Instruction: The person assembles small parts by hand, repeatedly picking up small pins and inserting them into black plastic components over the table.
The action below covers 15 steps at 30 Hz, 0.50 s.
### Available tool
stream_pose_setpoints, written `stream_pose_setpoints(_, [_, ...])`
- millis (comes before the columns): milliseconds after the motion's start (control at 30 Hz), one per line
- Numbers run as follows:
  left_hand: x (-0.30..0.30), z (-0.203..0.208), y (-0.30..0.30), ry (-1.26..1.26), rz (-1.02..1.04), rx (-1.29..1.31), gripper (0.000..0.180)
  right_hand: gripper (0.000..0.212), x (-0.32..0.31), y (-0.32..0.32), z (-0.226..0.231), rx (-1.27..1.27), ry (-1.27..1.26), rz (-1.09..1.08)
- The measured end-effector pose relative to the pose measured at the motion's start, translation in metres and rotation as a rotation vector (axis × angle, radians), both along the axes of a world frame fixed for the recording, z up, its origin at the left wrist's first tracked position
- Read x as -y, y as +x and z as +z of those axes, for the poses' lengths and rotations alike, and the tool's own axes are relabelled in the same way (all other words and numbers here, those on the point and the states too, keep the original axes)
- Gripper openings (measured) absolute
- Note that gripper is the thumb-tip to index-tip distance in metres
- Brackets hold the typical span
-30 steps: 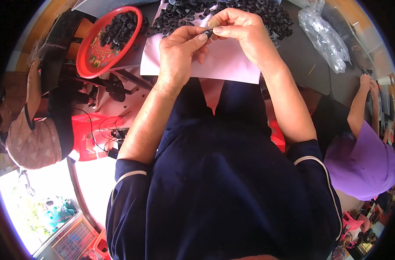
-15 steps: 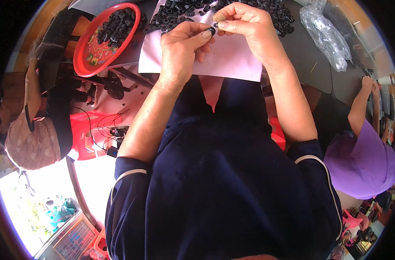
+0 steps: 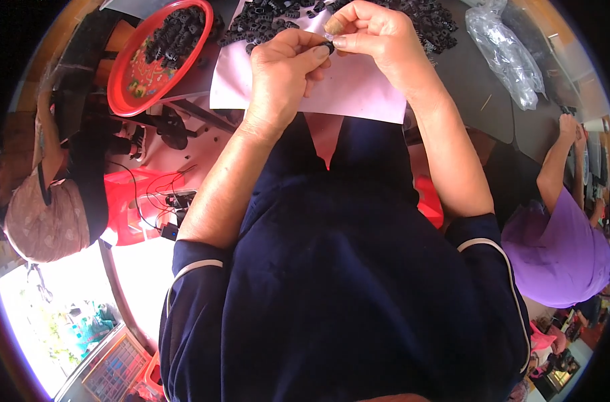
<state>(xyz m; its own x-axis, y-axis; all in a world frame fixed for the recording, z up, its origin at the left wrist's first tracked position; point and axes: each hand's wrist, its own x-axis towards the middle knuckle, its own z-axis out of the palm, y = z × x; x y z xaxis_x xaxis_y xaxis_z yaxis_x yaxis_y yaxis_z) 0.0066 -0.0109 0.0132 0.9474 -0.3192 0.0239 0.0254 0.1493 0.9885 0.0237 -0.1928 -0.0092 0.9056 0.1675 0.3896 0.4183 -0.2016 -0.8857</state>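
Above the pink sheet, my left hand pinches a small black plastic part between thumb and forefinger. From the other side my right hand comes up to it, thumb and forefinger pressed together at the part's edge. A tan covering wraps one fingertip of that hand. Whatever the right fingertips grip is too small to make out. Just beyond both hands, a heap of similar black parts spreads over the far side of the sheet.
To the left stands a red round tray with more black parts. A clear plastic bag lies on the grey table at right. A person in purple sits at right, another person at left.
My right fingers have closed in slightly toward the black part, which now shows less between the hands. My left hand keeps its pinch. The whole view has shifted a little.
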Motion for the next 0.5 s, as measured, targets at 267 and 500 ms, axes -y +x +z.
stream_pose_setpoints(267, [0.006, -0.005, -0.002, 0.063, 0.094, 0.038, 0.014, 0.015, -0.022, -0.035, 0.034, -0.005, -0.047, -0.186])
stream_pose_setpoints(500, [0.006, -0.01, -0.002, 0.106, 0.094, 0.123, 0.013, 0.018, -0.028, -0.039, 0.038, -0.007, -0.072, -0.256])
